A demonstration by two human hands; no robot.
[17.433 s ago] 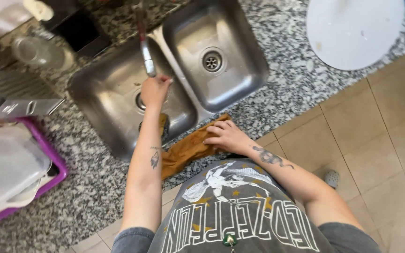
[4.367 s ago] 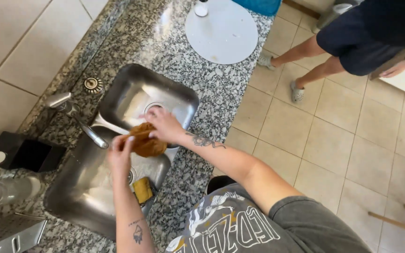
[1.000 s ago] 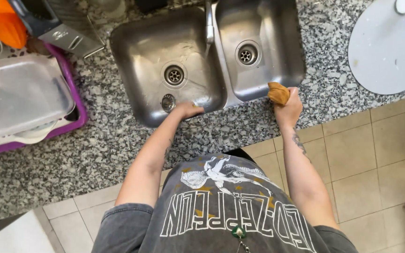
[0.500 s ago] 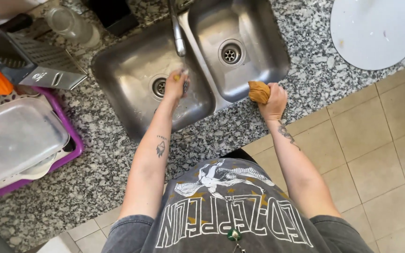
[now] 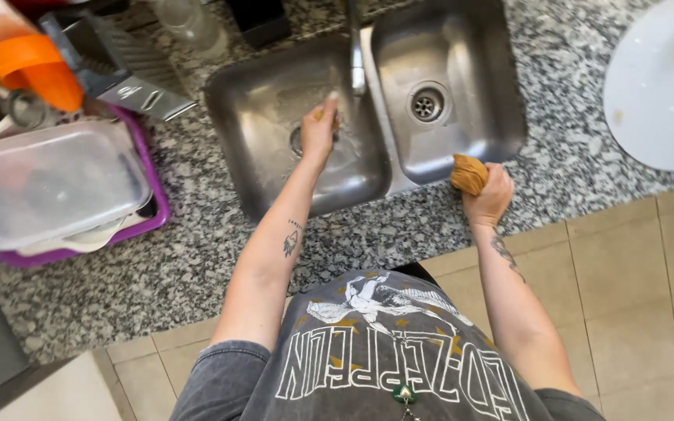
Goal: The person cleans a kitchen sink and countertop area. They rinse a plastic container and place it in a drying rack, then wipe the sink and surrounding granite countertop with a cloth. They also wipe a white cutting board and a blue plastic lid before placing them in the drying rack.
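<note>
Over at 9 o'clock on the granite surface (image 5: 196, 257) there's a purple tray (image 5: 157, 206) with a clear plastic container (image 5: 48, 183) lying on it, and an orange cup (image 5: 37, 70) up at 10 o'clock beside a metal grater (image 5: 130, 74). Moving right, my left hand (image 5: 320, 129) is down inside the left sink basin (image 5: 251, 148), right over the drain and just below the faucet (image 5: 356, 54). Its grip is curled around something small and yellowish, but I can't tell what it is or how firmly it's held. Next is the right basin (image 5: 477, 93), nothing in it that I can see. Then my right hand (image 5: 489, 195) at about 3 o'clock, grip closed tight on a balled-up brown cloth (image 5: 468, 173), pressed against the front edge of the sink where steel meets stone. A round white board (image 5: 657, 93) sits at 2 o'clock.

Risk-wise, I'd guess the cloth is wet, so squeezing it that close to the lip could send drips onto the tiled floor (image 5: 626, 296) and make it slick. The little thing in the left grip could also slip into the drain.

Compared with half a second ago, the left hand has slid from the basin's divider side toward the drain, while the right hand and cloth barely shifted.
</note>
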